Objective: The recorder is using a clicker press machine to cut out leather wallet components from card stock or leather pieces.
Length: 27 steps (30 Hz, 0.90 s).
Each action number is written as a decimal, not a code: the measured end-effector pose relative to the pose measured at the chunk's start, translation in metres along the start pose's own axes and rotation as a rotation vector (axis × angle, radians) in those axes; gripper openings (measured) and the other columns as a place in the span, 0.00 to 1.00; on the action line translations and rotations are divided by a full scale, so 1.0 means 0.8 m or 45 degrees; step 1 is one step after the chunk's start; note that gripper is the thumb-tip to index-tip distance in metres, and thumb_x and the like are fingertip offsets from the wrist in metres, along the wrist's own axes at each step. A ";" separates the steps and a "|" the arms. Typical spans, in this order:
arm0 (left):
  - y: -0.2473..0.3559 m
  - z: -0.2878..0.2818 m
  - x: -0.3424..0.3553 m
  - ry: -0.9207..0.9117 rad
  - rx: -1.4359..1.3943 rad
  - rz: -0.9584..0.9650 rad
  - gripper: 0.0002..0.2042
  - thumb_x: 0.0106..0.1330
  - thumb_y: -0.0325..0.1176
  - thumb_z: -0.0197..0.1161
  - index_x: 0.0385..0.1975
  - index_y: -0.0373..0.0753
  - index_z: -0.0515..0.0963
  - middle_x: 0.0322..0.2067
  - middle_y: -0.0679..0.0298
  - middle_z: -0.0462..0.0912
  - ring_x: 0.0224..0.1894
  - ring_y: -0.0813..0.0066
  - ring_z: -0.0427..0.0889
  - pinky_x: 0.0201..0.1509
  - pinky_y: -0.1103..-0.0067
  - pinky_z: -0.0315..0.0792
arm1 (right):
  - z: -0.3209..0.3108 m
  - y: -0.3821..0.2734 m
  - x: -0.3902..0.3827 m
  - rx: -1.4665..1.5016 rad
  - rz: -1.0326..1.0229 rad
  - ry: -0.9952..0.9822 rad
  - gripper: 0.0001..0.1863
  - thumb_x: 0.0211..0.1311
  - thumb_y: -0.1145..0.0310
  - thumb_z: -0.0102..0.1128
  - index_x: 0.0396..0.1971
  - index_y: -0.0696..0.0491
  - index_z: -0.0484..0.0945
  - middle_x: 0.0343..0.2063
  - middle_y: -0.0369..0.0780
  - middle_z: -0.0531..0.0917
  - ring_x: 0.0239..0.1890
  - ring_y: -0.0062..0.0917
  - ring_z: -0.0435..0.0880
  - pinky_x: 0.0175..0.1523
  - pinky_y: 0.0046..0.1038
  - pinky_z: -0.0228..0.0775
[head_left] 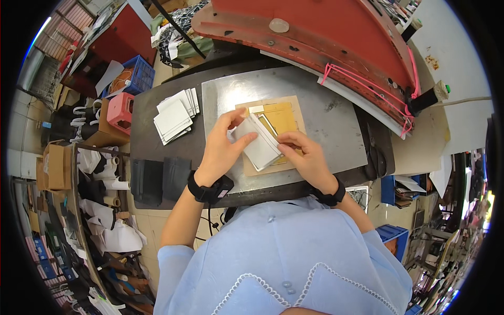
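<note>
Between my two hands a small stack of white rectangular pieces (pixel 252 142) is held at a slant over a yellow die board (pixel 283 114) with a tan base. My left hand (pixel 223 144) grips the stack's left side with thumb and fingers. My right hand (pixel 302 155) pinches its right edge. The board lies on a bare metal plate (pixel 331 115). More white pieces (pixel 176 113) are fanned in piles on the dark table (pixel 147 92) to the left, and dark flat pieces (pixel 147 178) lie near its front left corner.
A large red press (pixel 310 26) with pink cords overhangs the back right, near scissors (pixel 375 157). Left of the table are a red stool (pixel 121 113), a blue crate (pixel 139 76), cardboard boxes (pixel 55 168) and a rack of rolls and scraps (pixel 110 210).
</note>
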State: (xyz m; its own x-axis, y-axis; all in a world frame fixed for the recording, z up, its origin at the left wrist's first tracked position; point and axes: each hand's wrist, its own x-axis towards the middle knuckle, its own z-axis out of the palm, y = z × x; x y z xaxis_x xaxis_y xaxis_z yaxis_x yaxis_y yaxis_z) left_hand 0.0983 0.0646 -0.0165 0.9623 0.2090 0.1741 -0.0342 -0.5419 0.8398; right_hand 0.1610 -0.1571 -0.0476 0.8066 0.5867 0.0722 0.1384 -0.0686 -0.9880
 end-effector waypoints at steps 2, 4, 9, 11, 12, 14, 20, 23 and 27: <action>-0.004 -0.008 -0.001 -0.078 -0.032 -0.090 0.24 0.64 0.32 0.71 0.58 0.34 0.72 0.39 0.64 0.82 0.43 0.79 0.79 0.52 0.81 0.71 | -0.010 0.005 -0.003 0.063 0.007 -0.002 0.13 0.70 0.68 0.59 0.49 0.58 0.79 0.41 0.41 0.86 0.43 0.24 0.85 0.49 0.24 0.75; 0.004 -0.015 -0.005 -0.145 -0.323 -0.227 0.17 0.67 0.31 0.68 0.52 0.35 0.74 0.36 0.68 0.82 0.40 0.84 0.77 0.47 0.85 0.70 | -0.017 0.000 0.001 0.198 0.117 0.030 0.13 0.71 0.67 0.58 0.49 0.58 0.79 0.40 0.41 0.87 0.42 0.24 0.85 0.49 0.24 0.75; -0.015 -0.024 -0.017 0.246 -0.877 -0.175 0.07 0.73 0.31 0.61 0.44 0.37 0.75 0.36 0.71 0.82 0.38 0.88 0.77 0.43 0.88 0.70 | -0.017 -0.015 0.000 -0.377 -0.196 -0.285 0.14 0.68 0.66 0.61 0.48 0.56 0.81 0.48 0.44 0.83 0.52 0.34 0.81 0.57 0.33 0.72; -0.022 -0.051 -0.021 0.366 -1.146 -0.255 0.07 0.73 0.31 0.61 0.46 0.38 0.75 0.37 0.71 0.82 0.38 0.87 0.78 0.44 0.88 0.71 | -0.013 -0.014 -0.006 -0.545 -0.422 -0.402 0.14 0.64 0.67 0.64 0.47 0.55 0.81 0.53 0.43 0.81 0.58 0.38 0.77 0.60 0.35 0.70; -0.016 -0.065 -0.022 0.430 -1.202 -0.262 0.07 0.73 0.31 0.61 0.46 0.38 0.76 0.38 0.71 0.82 0.38 0.86 0.79 0.44 0.87 0.71 | -0.015 -0.016 -0.010 -0.607 -0.485 -0.450 0.14 0.62 0.69 0.65 0.47 0.54 0.82 0.56 0.43 0.79 0.60 0.39 0.75 0.62 0.35 0.69; -0.028 -0.107 -0.035 0.341 -1.004 -0.220 0.08 0.72 0.31 0.62 0.46 0.37 0.78 0.38 0.70 0.82 0.39 0.87 0.78 0.45 0.86 0.71 | -0.018 -0.010 -0.018 -0.664 -0.568 -0.488 0.15 0.58 0.73 0.67 0.46 0.54 0.82 0.58 0.42 0.78 0.62 0.40 0.73 0.64 0.36 0.67; -0.038 -0.197 -0.070 -0.412 -0.016 -0.446 0.06 0.67 0.28 0.65 0.37 0.32 0.82 0.31 0.70 0.83 0.34 0.86 0.77 0.40 0.85 0.72 | -0.018 -0.001 -0.027 -0.621 -0.532 -0.380 0.14 0.55 0.81 0.66 0.43 0.54 0.83 0.53 0.42 0.82 0.59 0.39 0.77 0.63 0.34 0.68; -0.060 -0.208 -0.074 -0.294 0.039 -0.475 0.07 0.69 0.28 0.64 0.41 0.32 0.80 0.31 0.72 0.81 0.36 0.88 0.76 0.42 0.85 0.71 | -0.013 -0.011 -0.034 -0.470 -0.397 -0.134 0.10 0.61 0.79 0.63 0.43 0.56 0.82 0.44 0.38 0.87 0.49 0.29 0.84 0.55 0.28 0.74; -0.063 -0.198 -0.094 0.143 -0.401 -0.392 0.17 0.69 0.26 0.63 0.58 0.35 0.76 0.38 0.68 0.81 0.41 0.86 0.77 0.48 0.87 0.70 | -0.027 -0.019 -0.051 -0.090 -0.002 0.171 0.09 0.68 0.78 0.59 0.45 0.61 0.81 0.37 0.39 0.88 0.42 0.21 0.85 0.52 0.23 0.74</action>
State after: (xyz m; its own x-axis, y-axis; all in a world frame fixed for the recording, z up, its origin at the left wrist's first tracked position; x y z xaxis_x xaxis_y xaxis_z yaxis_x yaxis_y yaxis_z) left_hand -0.0150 0.2052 0.0091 0.9060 0.4178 -0.0681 0.1518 -0.1704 0.9736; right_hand 0.1382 -0.1974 -0.0329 0.8754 0.4737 0.0959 0.1757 -0.1269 -0.9762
